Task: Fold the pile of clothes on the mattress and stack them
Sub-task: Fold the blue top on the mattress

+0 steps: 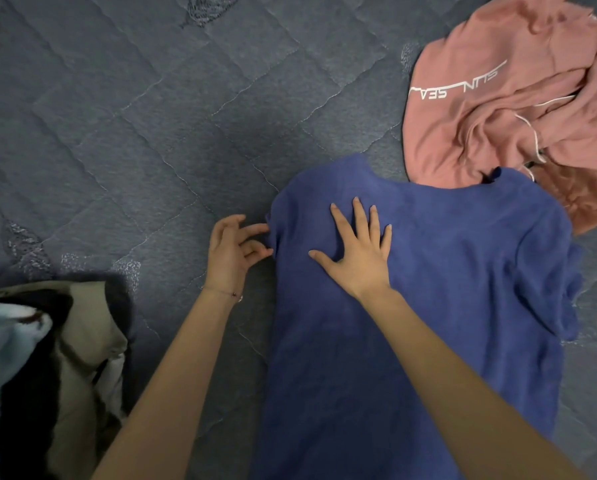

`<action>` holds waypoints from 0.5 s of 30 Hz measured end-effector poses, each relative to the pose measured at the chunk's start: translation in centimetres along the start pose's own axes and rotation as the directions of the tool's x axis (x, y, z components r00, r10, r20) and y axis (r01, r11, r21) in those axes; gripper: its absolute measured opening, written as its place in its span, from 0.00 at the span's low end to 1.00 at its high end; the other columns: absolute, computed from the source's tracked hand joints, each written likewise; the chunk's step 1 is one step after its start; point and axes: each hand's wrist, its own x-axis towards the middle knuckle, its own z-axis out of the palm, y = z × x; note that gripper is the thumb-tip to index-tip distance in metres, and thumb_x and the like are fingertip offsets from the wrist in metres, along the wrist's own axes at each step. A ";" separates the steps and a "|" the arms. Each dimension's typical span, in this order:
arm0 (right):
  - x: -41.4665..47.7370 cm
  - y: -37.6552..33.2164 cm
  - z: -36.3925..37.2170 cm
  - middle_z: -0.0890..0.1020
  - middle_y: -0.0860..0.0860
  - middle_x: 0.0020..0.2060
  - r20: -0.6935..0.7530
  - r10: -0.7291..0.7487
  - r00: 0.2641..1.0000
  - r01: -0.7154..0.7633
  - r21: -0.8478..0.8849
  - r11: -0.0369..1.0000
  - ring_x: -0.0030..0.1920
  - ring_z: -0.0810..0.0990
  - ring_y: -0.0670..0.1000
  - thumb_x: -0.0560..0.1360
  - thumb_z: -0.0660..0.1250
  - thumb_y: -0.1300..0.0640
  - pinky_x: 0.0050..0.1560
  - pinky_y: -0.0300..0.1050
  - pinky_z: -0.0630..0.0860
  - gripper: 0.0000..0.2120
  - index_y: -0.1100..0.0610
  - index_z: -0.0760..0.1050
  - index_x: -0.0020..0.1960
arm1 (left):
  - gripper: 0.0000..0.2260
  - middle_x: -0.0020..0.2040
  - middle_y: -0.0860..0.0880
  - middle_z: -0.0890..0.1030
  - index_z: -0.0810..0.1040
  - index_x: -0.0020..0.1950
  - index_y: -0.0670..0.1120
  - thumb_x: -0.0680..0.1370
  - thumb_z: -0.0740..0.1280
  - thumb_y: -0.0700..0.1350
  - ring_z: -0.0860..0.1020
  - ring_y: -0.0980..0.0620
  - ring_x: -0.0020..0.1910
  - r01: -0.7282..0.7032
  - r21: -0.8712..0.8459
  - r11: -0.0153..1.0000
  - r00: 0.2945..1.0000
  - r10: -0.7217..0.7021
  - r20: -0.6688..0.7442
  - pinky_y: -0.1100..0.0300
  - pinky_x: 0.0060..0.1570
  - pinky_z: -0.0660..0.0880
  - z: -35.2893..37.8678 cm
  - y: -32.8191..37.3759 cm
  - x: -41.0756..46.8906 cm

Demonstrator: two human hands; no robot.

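Note:
A blue T-shirt [428,289] lies spread on the grey quilted mattress [134,133], neck end away from me. My right hand [357,251] rests flat on its upper left part, fingers spread. My left hand [233,247] pinches the shirt's left edge near the sleeve between fingertips. A crumpled pink top [497,109] with white lettering lies at the upper right, touching the blue shirt's collar. A heap of beige, black and pale blue clothes [47,375] sits at the lower left.
Bare mattress surface stretches across the upper left and centre. The pink top reaches the right edge of view. A thin bracelet circles my left wrist [222,292].

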 end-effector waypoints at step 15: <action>2.9 -3.1 -3.8 0.65 0.49 0.75 -0.253 -0.225 0.941 0.291 0.264 0.919 0.77 0.54 0.55 0.77 0.62 0.64 0.76 0.52 0.47 0.30 0.52 0.60 0.76 | 0.03 0.57 0.45 0.75 0.75 0.48 0.36 0.76 0.66 0.31 0.73 0.51 0.59 -0.546 0.565 0.618 0.825 0.280 0.491 0.59 0.61 0.70 2.6 0.0 -0.2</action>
